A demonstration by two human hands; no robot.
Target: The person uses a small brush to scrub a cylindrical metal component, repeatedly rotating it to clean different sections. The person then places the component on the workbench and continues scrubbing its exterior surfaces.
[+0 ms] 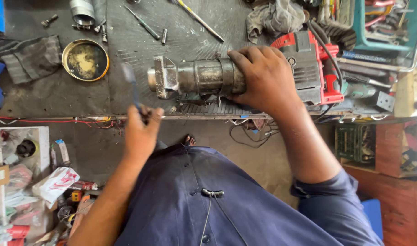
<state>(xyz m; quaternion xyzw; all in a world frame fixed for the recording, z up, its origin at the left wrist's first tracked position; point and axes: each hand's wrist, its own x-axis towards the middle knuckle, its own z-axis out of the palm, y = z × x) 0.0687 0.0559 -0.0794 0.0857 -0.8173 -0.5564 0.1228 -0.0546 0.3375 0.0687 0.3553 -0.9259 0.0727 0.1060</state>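
Nearest, left hand (141, 132) was fisted around one blurred dark-handled tool (132, 86), just below the bench edge (58, 118). One demolition hammer (245, 75) lay on the bench beyond, long axis running left–right, its grey metal nose (165, 82) pointing left, red motor housing (311, 66) at right. Right hand (263, 77) lay palm-down, fingers curled over the barrel, pressing it; this hand was on the hammer, the left one apart from it. Nose sat up-right of left hand. Farther left of the hammer: one round tin (85, 60); beyond it, two screwdrivers (144, 23).
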